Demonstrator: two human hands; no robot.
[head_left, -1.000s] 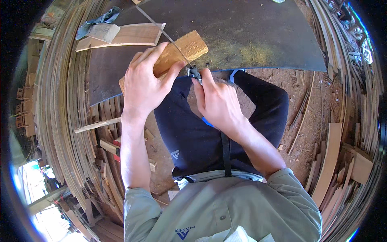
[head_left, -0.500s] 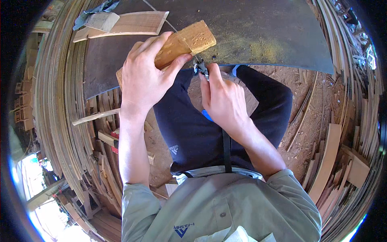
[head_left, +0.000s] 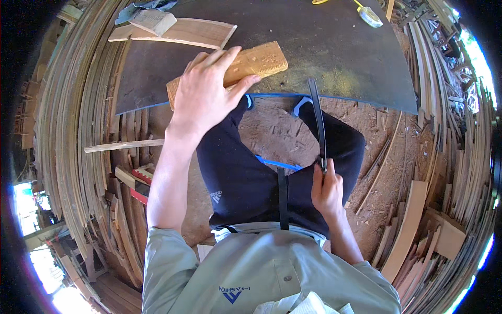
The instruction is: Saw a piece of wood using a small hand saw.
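Observation:
A thick yellowish wooden block [head_left: 259, 60] lies slantwise near the front edge of the dark tabletop [head_left: 293, 26]. My left hand [head_left: 204, 99] is closed around its left part, thumb on the near side and fingers over the far side. In my right hand [head_left: 328, 194], above my thigh, is a long narrow dark tool [head_left: 318, 115]. Its slightly curved length points up past the table's edge, apart from the block. The fingers wrap its lower end; whether it is a saw or a file I cannot tell. Yellow dust lies on the tabletop right of the block.
A flat curved board [head_left: 193, 32], a smaller block [head_left: 153, 21] and a crumpled bluish sheet [head_left: 137, 10] rest at the far left of the table. A round whitish-yellow thing [head_left: 369, 17] is at the far right. Stacked timber strips [head_left: 86, 104] stand along both sides.
My right hand has drawn back toward my body and right, lifting the tool off the block. In view, the block and left hand sit slightly lower and further right.

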